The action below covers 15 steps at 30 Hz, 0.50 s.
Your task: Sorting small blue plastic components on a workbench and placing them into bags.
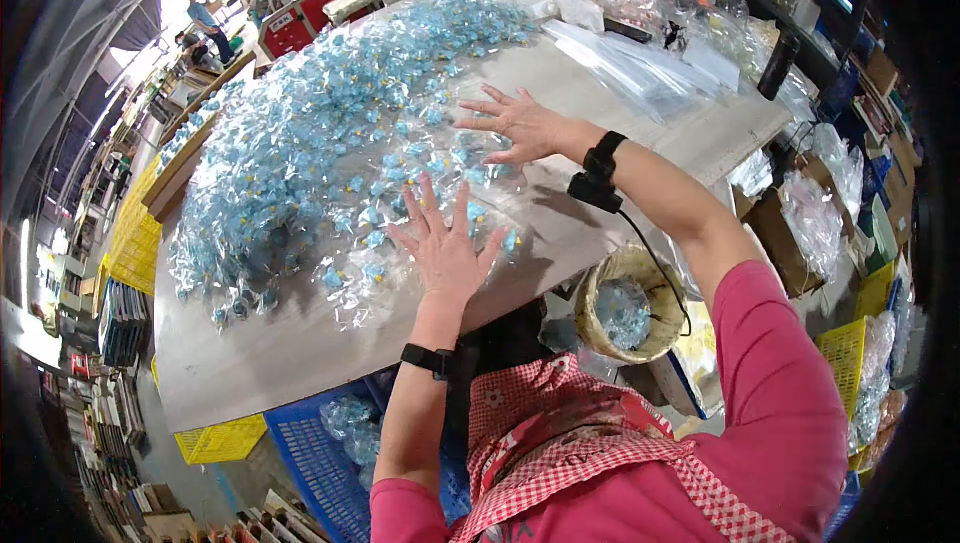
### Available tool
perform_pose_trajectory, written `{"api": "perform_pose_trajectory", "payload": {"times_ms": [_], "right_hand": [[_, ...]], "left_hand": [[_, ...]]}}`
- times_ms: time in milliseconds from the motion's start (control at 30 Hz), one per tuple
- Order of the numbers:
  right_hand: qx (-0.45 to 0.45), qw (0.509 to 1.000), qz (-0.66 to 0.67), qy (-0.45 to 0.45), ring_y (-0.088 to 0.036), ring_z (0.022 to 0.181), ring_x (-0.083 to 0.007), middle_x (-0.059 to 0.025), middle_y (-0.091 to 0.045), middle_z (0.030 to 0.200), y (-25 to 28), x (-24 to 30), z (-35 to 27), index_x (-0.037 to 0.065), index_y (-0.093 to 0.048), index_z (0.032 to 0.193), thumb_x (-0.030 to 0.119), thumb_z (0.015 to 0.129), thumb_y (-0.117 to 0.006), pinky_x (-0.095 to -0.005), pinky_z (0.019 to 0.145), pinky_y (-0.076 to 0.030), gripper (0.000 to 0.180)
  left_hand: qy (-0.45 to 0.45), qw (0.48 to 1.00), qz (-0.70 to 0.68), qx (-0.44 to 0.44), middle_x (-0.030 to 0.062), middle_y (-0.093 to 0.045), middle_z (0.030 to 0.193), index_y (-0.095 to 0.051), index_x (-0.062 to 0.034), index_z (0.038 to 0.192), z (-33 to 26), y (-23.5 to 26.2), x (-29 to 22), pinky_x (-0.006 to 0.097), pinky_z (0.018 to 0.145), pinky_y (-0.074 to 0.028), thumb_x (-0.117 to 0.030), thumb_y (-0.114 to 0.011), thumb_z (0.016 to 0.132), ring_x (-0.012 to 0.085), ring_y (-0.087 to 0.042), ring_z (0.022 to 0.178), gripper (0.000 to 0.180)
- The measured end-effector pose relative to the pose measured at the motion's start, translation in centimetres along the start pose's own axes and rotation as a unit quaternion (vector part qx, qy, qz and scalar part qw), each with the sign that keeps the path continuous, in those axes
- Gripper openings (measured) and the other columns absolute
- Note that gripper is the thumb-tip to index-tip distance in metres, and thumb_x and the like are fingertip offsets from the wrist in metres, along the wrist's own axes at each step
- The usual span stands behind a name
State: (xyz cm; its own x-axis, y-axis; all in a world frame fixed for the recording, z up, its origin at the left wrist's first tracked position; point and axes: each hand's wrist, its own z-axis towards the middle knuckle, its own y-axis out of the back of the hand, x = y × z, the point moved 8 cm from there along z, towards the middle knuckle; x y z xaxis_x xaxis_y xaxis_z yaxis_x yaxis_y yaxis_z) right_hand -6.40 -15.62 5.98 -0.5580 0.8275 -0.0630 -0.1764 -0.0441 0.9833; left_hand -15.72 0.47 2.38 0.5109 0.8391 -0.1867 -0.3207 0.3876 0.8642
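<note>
A wide heap of small light-blue pieces in clear wrappers (300, 123), with yellow bits among them, covers much of the pale table (230, 373). My left hand (445, 255) hovers at or rests on the heap's near edge, palm down, fingers spread; whether it touches the pieces I cannot tell. Farther off and to the right, my right hand (525, 128) is stretched over the heap's right edge with its fingers apart. Neither hand grips anything. Several loose wrapped pieces (372, 271) lie thinly scattered around the left fingers.
Flat clear plastic bags (640, 68) lie at the table's far right, near a dark cylinder (778, 65). Below the near edge stand a bucket (590, 328) holding wrapped pieces and a blue basket (310, 453). A yellow crate (135, 238) is at left; people (210, 23) are in the background.
</note>
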Motion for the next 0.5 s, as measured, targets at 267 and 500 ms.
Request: {"api": "perform_pose_trajectory", "payload": {"times_ms": [267,500], "right_hand": [[0.103,0.987,0.074,-0.095,-0.027,0.144,-0.0352,-0.0052,-0.033,0.156,-7.6,-3.7,0.0,0.037,-0.036,0.148,0.065,0.090,-0.047,-0.0657,0.106,-0.033,0.065],[0.032,0.981,0.062,-0.179,-0.038,0.138,-0.0307,-0.0136,-0.044,0.147,-3.5,-3.2,-10.1,0.026,-0.043,0.146,0.058,0.096,-0.043,-0.0464,0.110,-0.035,0.060]], "left_hand": [[0.018,0.991,-0.031,0.127,0.0145,-0.029,0.157,-0.046,-0.0287,0.145,3.4,-4.3,-1.3,0.079,0.104,-0.013,-0.065,-0.059,0.082,0.0464,-0.018,0.145,0.073],[-0.041,0.986,-0.100,0.124,0.0144,-0.046,0.143,-0.066,-0.0184,0.115,2.3,-3.5,-0.6,0.073,0.107,-0.020,-0.045,-0.069,0.082,0.0417,-0.035,0.137,0.042]]}}
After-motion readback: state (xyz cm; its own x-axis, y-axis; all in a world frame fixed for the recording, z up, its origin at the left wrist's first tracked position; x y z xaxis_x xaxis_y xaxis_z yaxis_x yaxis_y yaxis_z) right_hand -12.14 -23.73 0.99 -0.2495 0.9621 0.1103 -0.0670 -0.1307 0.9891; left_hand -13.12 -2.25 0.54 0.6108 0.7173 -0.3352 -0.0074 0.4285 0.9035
